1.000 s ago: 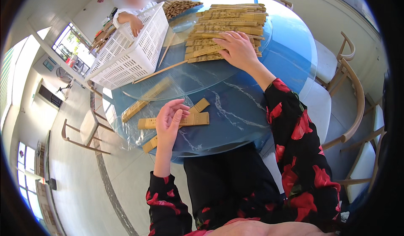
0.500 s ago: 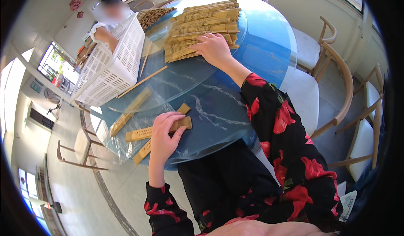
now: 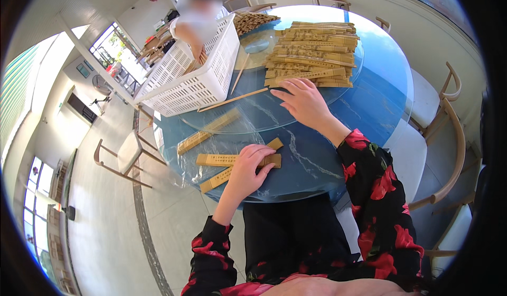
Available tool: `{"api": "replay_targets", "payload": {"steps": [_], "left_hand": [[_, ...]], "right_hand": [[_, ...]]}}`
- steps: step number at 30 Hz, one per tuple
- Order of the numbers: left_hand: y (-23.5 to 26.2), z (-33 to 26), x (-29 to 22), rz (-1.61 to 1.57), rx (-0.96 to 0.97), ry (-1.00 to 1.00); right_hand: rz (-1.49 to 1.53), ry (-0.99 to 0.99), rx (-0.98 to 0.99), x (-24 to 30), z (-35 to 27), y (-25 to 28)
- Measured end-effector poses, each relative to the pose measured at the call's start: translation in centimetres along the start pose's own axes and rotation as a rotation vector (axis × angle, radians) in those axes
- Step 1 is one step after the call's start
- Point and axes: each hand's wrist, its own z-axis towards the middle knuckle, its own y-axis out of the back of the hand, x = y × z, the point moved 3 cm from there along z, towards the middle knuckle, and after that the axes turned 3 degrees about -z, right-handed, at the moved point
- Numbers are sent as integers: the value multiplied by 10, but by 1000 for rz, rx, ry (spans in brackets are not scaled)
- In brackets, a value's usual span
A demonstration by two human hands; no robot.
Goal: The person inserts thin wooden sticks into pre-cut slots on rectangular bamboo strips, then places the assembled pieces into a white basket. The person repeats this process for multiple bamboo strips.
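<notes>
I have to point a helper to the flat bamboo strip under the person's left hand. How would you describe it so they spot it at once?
Start at the round blue table, at its near edge by the person. The left hand rests there on a flat bamboo strip. It lies level, crossing over a slanted strip, while a third strip lies apart, nearer the white basket.

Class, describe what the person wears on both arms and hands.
Both forearms are covered by long black sleeves printed with large red flowers, ending at the wrists. The left hand and right hand are bare: no gloves, and no rings or watch that I can make out.
</notes>
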Motion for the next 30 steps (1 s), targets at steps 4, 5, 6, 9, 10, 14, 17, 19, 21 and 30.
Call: {"api": "replay_targets", "payload": {"steps": [4,5,6,9,10,14,17,19,21,30], "left_hand": [[15,5,-6,15,-149,-40],[23,11,-5,27,-202,-55],[32,17,-5,40,-261,-67],[86,60,30,82,-472,2],[104,81,47,87,-528,5],[180,157,168,43,-458,147],[190,216,235,48,-80,472],[178,248,272,223,257,584],[190,246,322,331,458,665],[158,238,316,-436,143,918]], "right_hand": [[184,287,-13,42,1,3],[217,295,12,42,-2,1],[249,302,38,39,-4,0],[279,202,83,34,-7,0],[293,172,92,31,-9,0],[386,117,96,35,-5,-3],[412,75,112,24,-10,-1],[400,30,137,15,-13,4],[427,36,130,20,-6,4],[413,5,209,17,-14,7]]}}
